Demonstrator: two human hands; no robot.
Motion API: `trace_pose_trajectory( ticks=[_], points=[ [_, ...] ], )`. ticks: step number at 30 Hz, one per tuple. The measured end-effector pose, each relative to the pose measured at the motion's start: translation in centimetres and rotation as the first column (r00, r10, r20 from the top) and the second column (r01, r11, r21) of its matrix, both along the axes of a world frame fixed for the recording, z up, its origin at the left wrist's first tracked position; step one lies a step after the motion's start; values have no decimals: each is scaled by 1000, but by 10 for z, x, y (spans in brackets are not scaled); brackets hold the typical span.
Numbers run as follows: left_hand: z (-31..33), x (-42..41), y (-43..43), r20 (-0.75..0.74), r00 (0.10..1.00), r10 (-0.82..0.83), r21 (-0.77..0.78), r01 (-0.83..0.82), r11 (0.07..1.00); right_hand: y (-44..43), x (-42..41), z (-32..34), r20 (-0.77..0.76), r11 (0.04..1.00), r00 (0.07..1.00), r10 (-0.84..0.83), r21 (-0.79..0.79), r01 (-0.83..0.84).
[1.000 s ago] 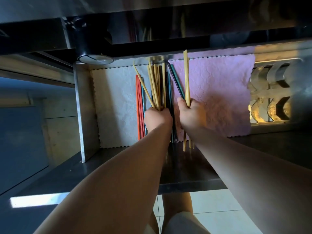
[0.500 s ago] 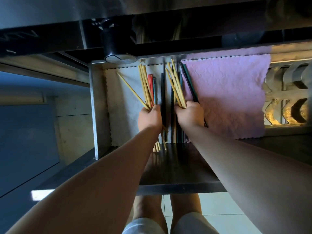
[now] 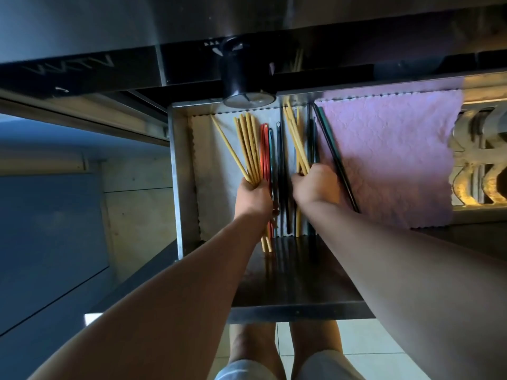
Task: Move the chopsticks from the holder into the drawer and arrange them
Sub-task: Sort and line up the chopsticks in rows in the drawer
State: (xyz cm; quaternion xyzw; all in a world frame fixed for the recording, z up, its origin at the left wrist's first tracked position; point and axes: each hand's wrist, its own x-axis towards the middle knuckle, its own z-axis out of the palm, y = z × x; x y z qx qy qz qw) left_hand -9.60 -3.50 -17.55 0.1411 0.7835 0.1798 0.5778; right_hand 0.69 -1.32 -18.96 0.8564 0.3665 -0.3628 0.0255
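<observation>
The steel drawer is pulled out below the counter. My left hand grips a fanned bundle of yellow chopsticks over a white cloth. My right hand grips a smaller bunch of yellow chopsticks. Between the two hands, red chopsticks and black chopsticks lie flat and parallel. A dark green pair slants over the edge of the pink cloth. The holder is not clearly in view.
A black round knob hangs from the counter's underside above the drawer's back. An ornate metal rack fills the drawer's right end. Pale floor tiles and my legs show below the drawer front. A blue panel stands left.
My left hand has carried its yellow bundle left over the white cloth. My right hand's bunch has tilted and dropped lower. The view has shifted, so the drawer sits further right.
</observation>
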Motion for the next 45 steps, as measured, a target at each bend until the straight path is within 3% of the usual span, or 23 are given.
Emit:
trace_pose_trajectory(
  ticks=[5, 11, 16, 21, 26, 29, 45],
  points=[
    [1, -7, -1, 72, 994, 83, -16, -82, 996, -4, 4, 10, -64, 992, 993, -98, 72, 103],
    [2, -10, 3, -41, 996, -82, -22, 82, 996, -12, 14, 14, -183, 979, 977, -111, 149, 139],
    [7, -15, -2, 44, 999, -17, -50, 19, 999, -15, 21, 18, -439, 914, 841, -315, 99, 394],
    [6, -13, 0, -82, 990, 118, -79, -124, 989, -18, 36, 16, -431, 859, 808, -401, 130, 496],
    [5, 6, 7, -181, 983, -20, -132, -5, 991, -17, 52, 14, -398, 835, 817, -418, 186, 518],
    [4, 17, 10, -210, 978, -15, -144, -15, 990, -17, 65, 13, -441, 828, 793, -421, 170, 534],
    [11, 74, 16, -182, 978, -98, -140, 73, 988, -17, 93, 16, -468, 838, 793, -391, 176, 517]
  ],
)
